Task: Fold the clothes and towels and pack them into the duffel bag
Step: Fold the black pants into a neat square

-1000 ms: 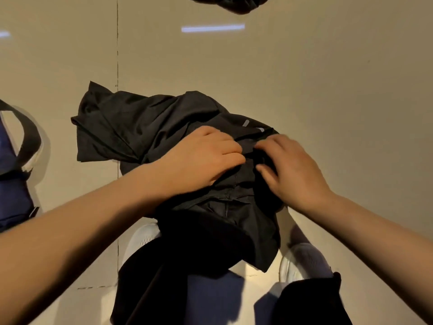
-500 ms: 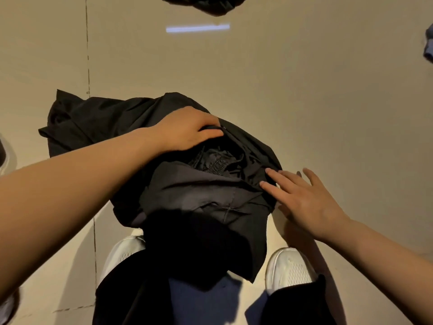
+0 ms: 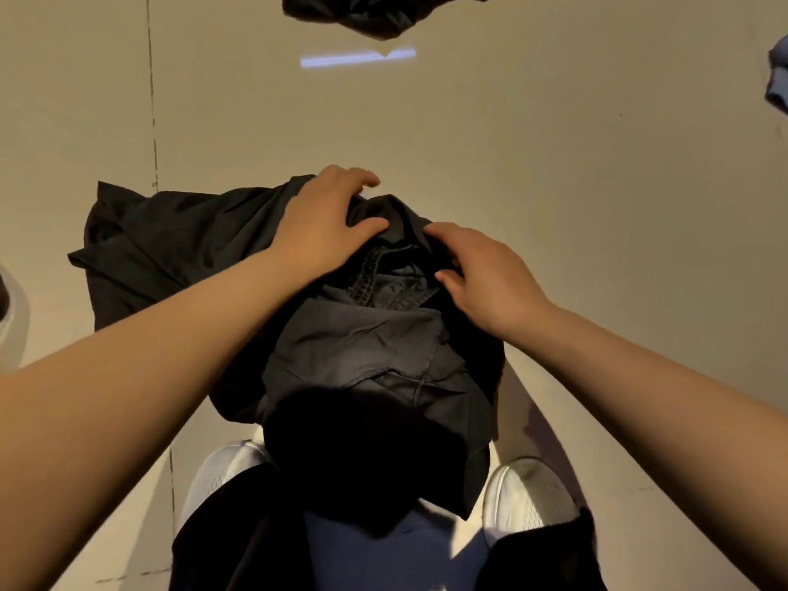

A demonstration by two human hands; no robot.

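A crumpled black garment [image 3: 366, 347] with an elastic waistband lies on the beige floor in front of my feet, spreading to the left. My left hand [image 3: 328, 223] lies on its far top edge, fingers curled into the fabric there. My right hand [image 3: 477, 275] is just right of it, fingers bent and gripping the cloth beside the waistband. The duffel bag is out of view.
Another dark garment [image 3: 375, 10] lies at the top edge and a blue cloth [image 3: 778, 83] at the right edge. My white shoes [image 3: 524, 501] stand under the garment's near end. A pale object [image 3: 13, 317] shows at the left edge.
My right hand moved from the floor at the garment's right side up onto the cloth by the waistband. My left hand shifted farther along the top edge. The view shifted, so more floor shows.
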